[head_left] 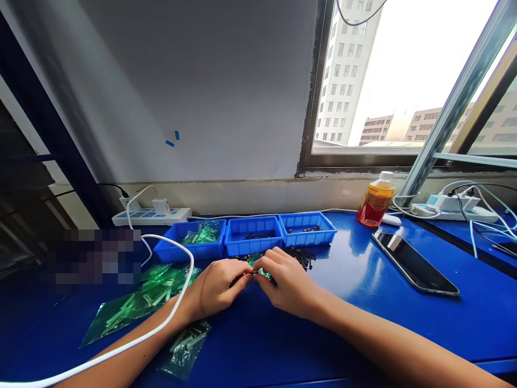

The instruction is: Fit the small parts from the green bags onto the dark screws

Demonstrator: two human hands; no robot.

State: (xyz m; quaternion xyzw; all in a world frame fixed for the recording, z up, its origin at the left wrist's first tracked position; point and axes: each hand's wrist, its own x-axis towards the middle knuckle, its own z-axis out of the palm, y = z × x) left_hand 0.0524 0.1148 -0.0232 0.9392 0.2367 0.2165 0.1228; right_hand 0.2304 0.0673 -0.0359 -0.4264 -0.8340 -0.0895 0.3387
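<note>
My left hand (pixel 218 285) and my right hand (pixel 288 280) meet over the blue table, fingertips pinched together. Between them is a small green clear plastic bag (pixel 254 260), largely covered by my fingers, so its contents cannot be made out. Just behind my right hand lies a pile of dark screws (pixel 301 257). Left of my left hand, larger green plastic bags (pixel 137 302) hold pale, stick-like pieces. Another small clear bag (pixel 188 345) with similar pieces lies beside my left forearm.
Three blue bins stand along the wall: a left bin (pixel 191 251) with green bags, a middle bin (pixel 253 247) and a right bin (pixel 309 238) with small dark parts. A white cable (pixel 177 307) crosses my left forearm. Rightward are a drink bottle (pixel 376 199) and a phone (pixel 416 264).
</note>
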